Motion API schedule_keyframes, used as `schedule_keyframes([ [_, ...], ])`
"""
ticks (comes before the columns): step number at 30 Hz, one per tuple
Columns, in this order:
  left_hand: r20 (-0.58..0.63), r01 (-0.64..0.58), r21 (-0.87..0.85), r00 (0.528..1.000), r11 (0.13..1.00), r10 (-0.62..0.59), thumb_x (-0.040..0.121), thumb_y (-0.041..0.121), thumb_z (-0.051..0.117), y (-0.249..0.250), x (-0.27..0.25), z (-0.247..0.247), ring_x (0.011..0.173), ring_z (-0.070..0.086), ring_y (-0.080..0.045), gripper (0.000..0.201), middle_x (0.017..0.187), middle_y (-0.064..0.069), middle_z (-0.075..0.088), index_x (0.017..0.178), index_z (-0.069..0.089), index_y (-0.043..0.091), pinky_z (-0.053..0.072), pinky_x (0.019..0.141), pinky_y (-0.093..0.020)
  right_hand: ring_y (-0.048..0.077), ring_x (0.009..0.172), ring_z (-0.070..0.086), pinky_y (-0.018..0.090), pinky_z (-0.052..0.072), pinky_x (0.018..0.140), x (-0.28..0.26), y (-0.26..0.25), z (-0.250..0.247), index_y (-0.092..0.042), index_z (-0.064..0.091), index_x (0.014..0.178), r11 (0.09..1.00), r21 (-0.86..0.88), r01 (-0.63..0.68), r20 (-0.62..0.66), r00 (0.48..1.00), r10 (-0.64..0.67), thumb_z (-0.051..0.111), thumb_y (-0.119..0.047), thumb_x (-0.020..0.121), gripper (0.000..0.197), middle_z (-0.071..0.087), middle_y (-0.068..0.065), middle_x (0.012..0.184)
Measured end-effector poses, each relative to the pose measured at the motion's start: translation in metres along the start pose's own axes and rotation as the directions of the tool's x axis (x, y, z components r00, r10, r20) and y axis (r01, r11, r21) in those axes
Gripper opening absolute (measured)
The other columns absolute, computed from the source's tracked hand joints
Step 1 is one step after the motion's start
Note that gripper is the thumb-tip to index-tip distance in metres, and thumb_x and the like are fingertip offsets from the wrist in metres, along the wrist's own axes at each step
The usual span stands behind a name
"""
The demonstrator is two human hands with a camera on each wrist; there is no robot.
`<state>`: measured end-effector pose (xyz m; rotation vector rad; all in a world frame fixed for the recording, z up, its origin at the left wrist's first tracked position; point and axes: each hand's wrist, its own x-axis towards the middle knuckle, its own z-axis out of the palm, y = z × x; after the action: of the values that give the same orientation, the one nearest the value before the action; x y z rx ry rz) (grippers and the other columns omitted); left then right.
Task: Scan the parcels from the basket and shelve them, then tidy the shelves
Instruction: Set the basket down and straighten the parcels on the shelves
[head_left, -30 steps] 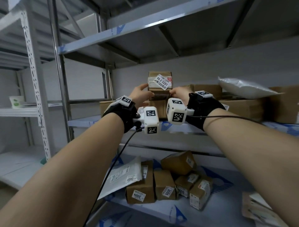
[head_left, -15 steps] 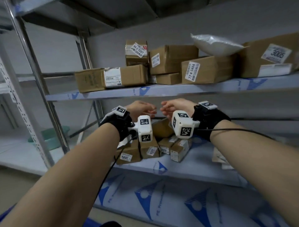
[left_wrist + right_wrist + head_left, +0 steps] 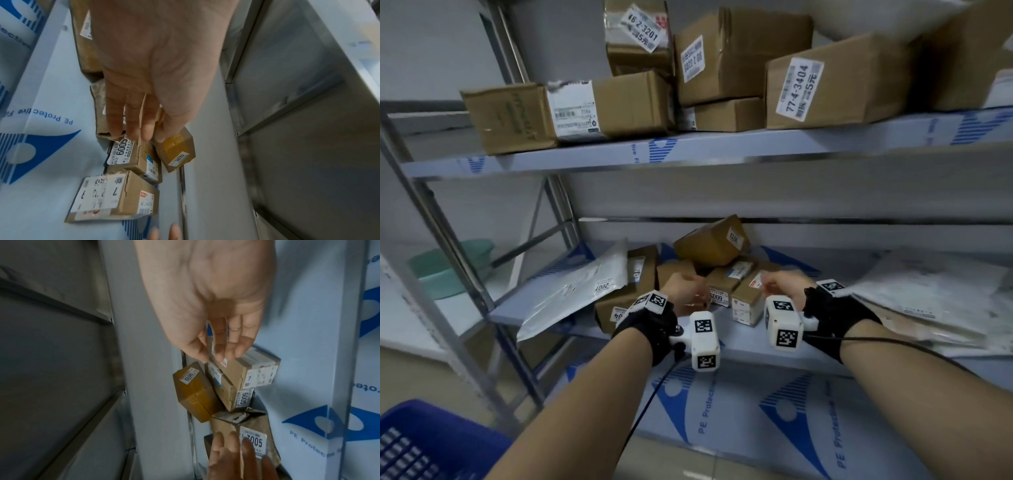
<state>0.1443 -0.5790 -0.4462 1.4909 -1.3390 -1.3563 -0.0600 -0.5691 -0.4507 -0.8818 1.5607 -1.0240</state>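
Small cardboard parcels lie jumbled on the lower shelf. Among them are a tilted box marked 3013, a box marked 6005 and a box marked 7. My left hand hovers over the crumpled parcel marked 7005 with straight fingers and holds nothing. My right hand reaches with loosely straight fingers to the far end of the box marked 7. Whether they touch it I cannot tell.
White mailers lie left and right of the pile. The upper shelf carries larger boxes, one marked 77-4-3404. A blue basket stands at the lower left, and a green basin sits behind the steel uprights.
Both hands left the small box on the upper shelf and dropped to the lower shelf's pile. My view tilted down, bringing the blue basket into sight.
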Motion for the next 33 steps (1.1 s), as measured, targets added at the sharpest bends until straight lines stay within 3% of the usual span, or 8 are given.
schedule_keyframes([
  [4, -0.047, -0.019, -0.036, 0.999, 0.999, 0.017, 0.093, 0.003, 0.056, 0.0, 0.008, -0.014, 0.071, 0.06, -0.019, 0.014, 0.083, -0.011, 0.063, 0.106, 0.062, 0.004, 0.052, 0.062, -0.027, 0.029, 0.099, 0.062, 0.035, 0.051, 0.08, 0.007, -0.003, 0.01, 0.01, 0.06, 0.117, 1.0, 0.001, 0.004, -0.041, 0.999, -0.004, 0.057, 0.002, 0.089, 0.029, 0.065, 0.023, 0.105],
  [9, -0.263, -0.108, 0.02, 0.959, 0.994, 0.109, 0.092, 0.003, 0.054, -0.001, 0.023, -0.047, 0.07, 0.059, -0.019, 0.024, 0.08, -0.009, 0.063, 0.113, 0.064, 0.0, 0.051, 0.07, -0.034, 0.018, 0.068, 0.055, 0.024, 0.045, 0.056, 0.014, -0.012, 0.03, 0.0, 0.062, 0.095, 1.0, -0.005, 0.002, 0.013, 1.0, -0.002, 0.056, -0.002, 0.091, 0.008, 0.06, 0.015, 0.09],
  [14, -0.523, -0.026, 0.157, 0.846, 0.987, 0.106, 0.087, 0.005, 0.055, -0.003, 0.028, -0.116, 0.112, 0.059, -0.034, 0.029, 0.121, -0.019, 0.061, 0.116, 0.06, 0.009, 0.049, 0.097, -0.042, 0.023, 0.085, 0.064, 0.036, 0.051, 0.091, 0.014, -0.039, 0.109, -0.005, 0.06, 0.089, 0.995, 0.1, -0.03, 0.242, 0.97, 0.005, 0.057, -0.01, 0.094, 0.007, 0.067, 0.011, 0.093],
  [18, -0.6, 0.266, 0.399, 0.799, 0.877, 0.03, 0.088, 0.006, 0.049, -0.027, 0.027, -0.165, 0.121, 0.051, -0.035, 0.045, 0.133, -0.02, 0.051, 0.133, 0.047, 0.004, 0.044, 0.101, -0.04, 0.034, 0.11, 0.061, 0.041, 0.047, 0.101, 0.016, -0.045, 0.173, 0.007, 0.057, 0.117, 0.998, 0.062, -0.017, 0.353, 0.935, -0.006, 0.055, -0.008, 0.095, 0.027, 0.066, 0.019, 0.104],
  [20, -0.57, 0.337, 0.466, 0.821, 0.818, -0.014, 0.089, 0.006, 0.048, -0.045, 0.03, -0.182, 0.116, 0.054, -0.038, 0.039, 0.127, -0.024, 0.055, 0.127, 0.051, -0.002, 0.047, 0.098, -0.043, 0.036, 0.109, 0.063, 0.037, 0.052, 0.093, 0.022, -0.045, 0.203, 0.008, 0.053, 0.125, 0.999, 0.051, -0.005, 0.396, 0.918, -0.015, 0.056, -0.01, 0.096, 0.034, 0.061, 0.025, 0.119],
  [23, -0.457, 0.28, 0.522, 0.889, 0.805, -0.013, 0.095, 0.003, 0.045, -0.062, 0.036, -0.195, 0.12, 0.054, -0.034, 0.034, 0.128, -0.021, 0.057, 0.126, 0.057, -0.004, 0.044, 0.097, -0.034, 0.02, 0.065, 0.068, 0.026, 0.054, 0.059, 0.031, -0.046, 0.241, 0.003, 0.055, 0.123, 1.0, 0.03, 0.0, 0.447, 0.894, -0.013, 0.059, -0.017, 0.095, 0.034, 0.064, 0.019, 0.105],
  [27, -0.481, 0.163, 0.382, 0.876, 0.91, 0.045, 0.09, 0.005, 0.057, -0.075, 0.046, -0.207, 0.107, 0.062, -0.031, 0.022, 0.114, -0.016, 0.067, 0.106, 0.071, 0.004, 0.049, 0.096, -0.037, 0.027, 0.106, 0.061, 0.034, 0.051, 0.094, 0.049, -0.037, 0.274, 0.002, 0.046, 0.134, 0.999, -0.025, 0.02, 0.472, 0.882, -0.006, 0.056, -0.021, 0.097, 0.046, 0.052, 0.018, 0.137],
  [33, -0.505, 0.071, 0.321, 0.856, 0.944, 0.107, 0.087, 0.004, 0.057, -0.066, 0.044, -0.22, 0.113, 0.059, -0.03, 0.028, 0.116, -0.014, 0.066, 0.111, 0.07, 0.009, 0.045, 0.102, -0.038, 0.026, 0.08, 0.057, 0.014, 0.045, 0.044, 0.049, -0.033, 0.274, 0.011, 0.037, 0.14, 0.995, -0.028, 0.098, 0.405, 0.911, -0.078, 0.039, 0.008, 0.095, 0.045, 0.04, 0.03, 0.144],
])
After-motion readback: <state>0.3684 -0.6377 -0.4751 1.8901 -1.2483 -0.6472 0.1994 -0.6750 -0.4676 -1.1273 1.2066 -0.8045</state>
